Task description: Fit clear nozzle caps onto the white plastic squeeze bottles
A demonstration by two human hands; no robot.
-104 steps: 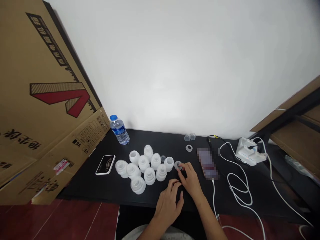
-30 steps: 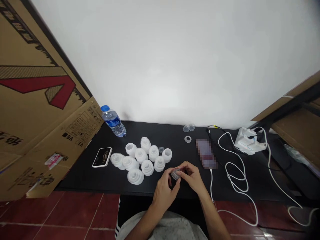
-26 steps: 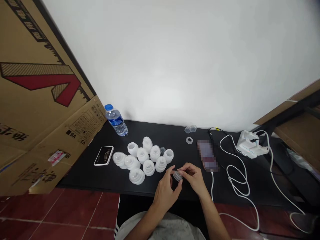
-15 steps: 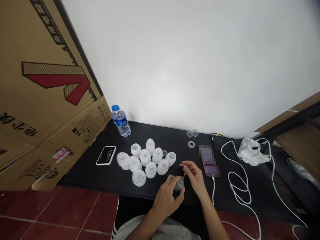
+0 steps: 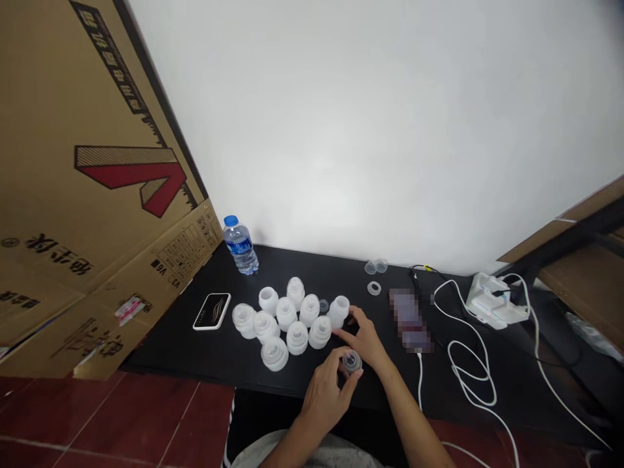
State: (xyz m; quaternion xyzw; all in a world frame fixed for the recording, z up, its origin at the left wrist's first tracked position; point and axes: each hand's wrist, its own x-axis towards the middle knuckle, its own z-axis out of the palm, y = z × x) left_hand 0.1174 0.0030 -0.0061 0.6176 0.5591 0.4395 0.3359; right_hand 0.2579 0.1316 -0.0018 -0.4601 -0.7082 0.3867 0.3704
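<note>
A small translucent, ringed piece that looks like a bottle nipple (image 5: 351, 361) is pinched in my left hand (image 5: 324, 387), near the table's front edge. My right hand (image 5: 365, 341) reaches to the right end of the white group, its thumb and fingers around a white open-topped plastic piece (image 5: 338, 313). Several similar white pieces (image 5: 286, 314) stand close together to the left, most with clear domed tops. One of them, an open white piece (image 5: 268, 299), has no dome on it. Behind the group lies a small clear part (image 5: 324, 305).
A water bottle (image 5: 240, 247) and a white-framed device (image 5: 212, 311) stand left, beside a large cardboard box (image 5: 121, 260). To the right are a clear ring (image 5: 374, 288), clear discs (image 5: 376, 266), a phone (image 5: 409, 322), white cables (image 5: 453, 367) and a white charger (image 5: 494, 302).
My right hand has left the nipple-like piece and moved to the white open-topped piece, which now looks taller. My left hand still holds the nipple-like piece. The view has shifted slightly.
</note>
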